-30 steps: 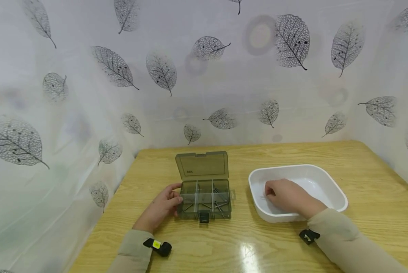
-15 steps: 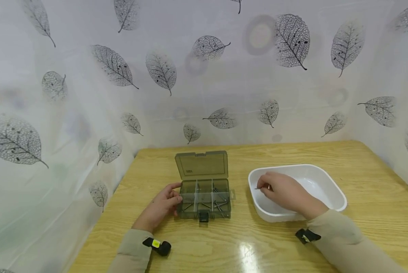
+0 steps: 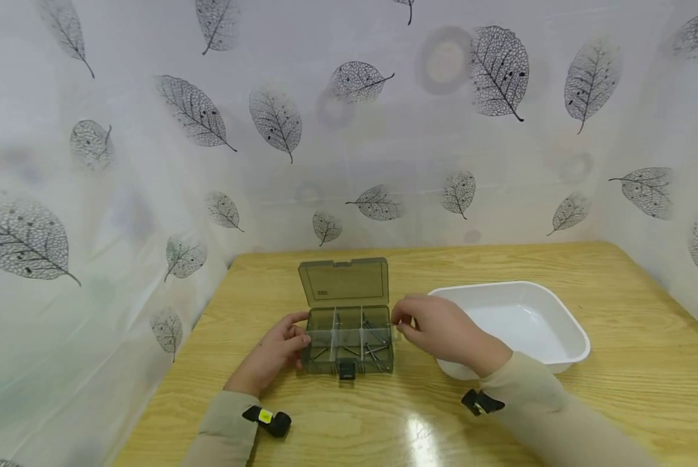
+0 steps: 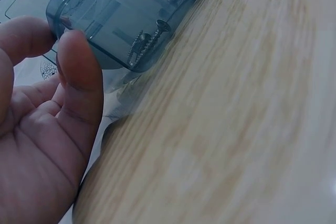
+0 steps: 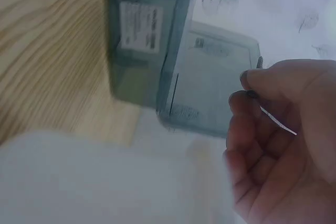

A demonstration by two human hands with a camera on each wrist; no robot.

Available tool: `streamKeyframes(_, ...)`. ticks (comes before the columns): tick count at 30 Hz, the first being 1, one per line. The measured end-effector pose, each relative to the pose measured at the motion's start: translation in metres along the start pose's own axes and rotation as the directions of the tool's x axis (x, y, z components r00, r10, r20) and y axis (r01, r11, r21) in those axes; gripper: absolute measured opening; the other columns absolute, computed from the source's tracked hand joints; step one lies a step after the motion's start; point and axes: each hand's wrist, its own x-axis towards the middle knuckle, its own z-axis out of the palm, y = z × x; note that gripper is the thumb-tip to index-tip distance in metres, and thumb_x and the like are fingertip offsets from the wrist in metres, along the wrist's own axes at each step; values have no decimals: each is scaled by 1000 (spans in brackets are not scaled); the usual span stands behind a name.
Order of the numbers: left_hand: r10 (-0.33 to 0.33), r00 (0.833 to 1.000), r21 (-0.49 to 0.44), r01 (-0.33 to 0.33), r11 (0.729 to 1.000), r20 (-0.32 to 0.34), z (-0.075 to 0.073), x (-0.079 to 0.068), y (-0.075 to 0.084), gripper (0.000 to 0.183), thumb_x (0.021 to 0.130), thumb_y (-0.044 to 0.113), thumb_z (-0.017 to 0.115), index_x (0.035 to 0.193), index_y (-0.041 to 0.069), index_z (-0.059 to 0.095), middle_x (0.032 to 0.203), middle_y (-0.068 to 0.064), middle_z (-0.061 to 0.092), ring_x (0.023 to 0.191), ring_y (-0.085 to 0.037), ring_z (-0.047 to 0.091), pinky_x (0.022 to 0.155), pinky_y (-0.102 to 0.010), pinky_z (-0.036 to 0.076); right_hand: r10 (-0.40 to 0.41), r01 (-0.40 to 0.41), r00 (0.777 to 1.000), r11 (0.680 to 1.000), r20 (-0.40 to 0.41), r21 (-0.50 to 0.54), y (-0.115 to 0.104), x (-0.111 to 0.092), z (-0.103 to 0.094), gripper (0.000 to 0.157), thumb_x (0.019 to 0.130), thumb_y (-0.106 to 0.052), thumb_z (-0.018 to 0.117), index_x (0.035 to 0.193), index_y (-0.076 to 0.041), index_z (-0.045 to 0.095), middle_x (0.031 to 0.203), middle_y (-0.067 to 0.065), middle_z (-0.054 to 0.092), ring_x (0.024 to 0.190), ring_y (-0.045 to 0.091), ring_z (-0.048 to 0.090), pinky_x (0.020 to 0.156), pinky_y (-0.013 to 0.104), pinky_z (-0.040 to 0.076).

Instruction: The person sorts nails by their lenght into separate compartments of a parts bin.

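A smoky-grey compartment box [image 3: 348,368] stands on the wooden table, its lid [image 3: 343,282] raised at the back. Inside it lie several screws [image 4: 149,40], seen through the wall in the left wrist view. My left hand [image 3: 276,350] grips the box's left wall between thumb and fingers. At the right wall, my right hand [image 3: 439,327] pinches a small dark screw [image 5: 260,62] between thumb and index finger, the tip poking up past them in the right wrist view. The screw is close beside the right compartments, about level with the box's rim.
A white plastic basin [image 3: 559,305] sits to the right of the box, partly behind my right forearm. A pale sheet printed with leaves [image 3: 378,203] hangs behind the wooden table [image 3: 337,428] and along its sides.
My right hand has lifted the screw out of the white basin and moved left to the right side of the box. My left hand has stayed on the box.
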Motion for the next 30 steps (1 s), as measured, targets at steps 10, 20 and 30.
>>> streamKeyframes(10, 6, 1000, 0, -6, 1000, 2, 0, 0, -1, 60, 104, 14, 57, 157, 8, 28, 102, -11, 51, 71, -20, 51, 66, -37, 55, -83, 82, 996, 997, 31, 6, -32, 30, 11, 10, 95, -13, 66, 100, -18, 73, 92, -12, 62, 80, 5, 58, 69, 27, 52)
streamKeyframes(20, 2, 1000, -3, -2, 1000, -4, 0, 0, 0, 60, 104, 16, 58, 156, 6, 30, 101, -10, 51, 73, -20, 50, 64, -35, 54, -141, 143, 986, 990, 91, -10, -60, 57, 31, 13, 97, -16, 64, 101, -22, 75, 99, -11, 66, 77, 3, 59, 66, 27, 52)
streamKeyframes(30, 2, 1000, -28, -2, 1000, 2, 0, -1, 0, 60, 103, 14, 58, 155, 6, 29, 101, -10, 51, 75, -19, 50, 63, -33, 54, -161, 166, 978, 986, 130, -31, -77, 77, 44, 16, 97, -15, 62, 102, -22, 75, 98, -12, 66, 78, 1, 58, 66, 22, 50)
